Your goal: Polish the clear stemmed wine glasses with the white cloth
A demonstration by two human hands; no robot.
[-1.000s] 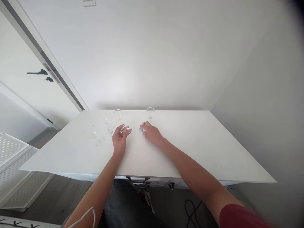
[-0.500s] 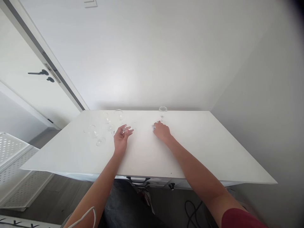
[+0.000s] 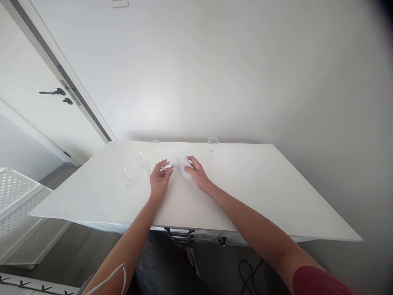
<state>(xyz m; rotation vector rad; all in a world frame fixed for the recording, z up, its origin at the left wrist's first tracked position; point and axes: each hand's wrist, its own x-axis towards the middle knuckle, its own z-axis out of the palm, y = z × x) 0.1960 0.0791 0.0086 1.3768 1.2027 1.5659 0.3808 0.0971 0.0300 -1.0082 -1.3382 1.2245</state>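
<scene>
My left hand (image 3: 160, 179) rests on the white table (image 3: 251, 192), fingers curled round the stem of a clear wine glass (image 3: 164, 167) lying near its fingertips. My right hand (image 3: 197, 173) sits just to the right, fingers closed on a small white cloth (image 3: 184, 165). The two hands are almost touching. A single clear stemmed glass (image 3: 212, 144) stands upright at the table's back edge, to the right of my right hand and apart from it.
Several more clear stemmed glasses (image 3: 129, 166) stand or lie at the table's back left. A white door with a dark handle (image 3: 53, 92) is at left. A white perforated rack (image 3: 15, 205) stands on the floor at left. Cables (image 3: 245, 270) hang under the table.
My right hand carried a glass to the right and set it upright at the back edge, then came back left and now holds the white cloth beside my left hand.
</scene>
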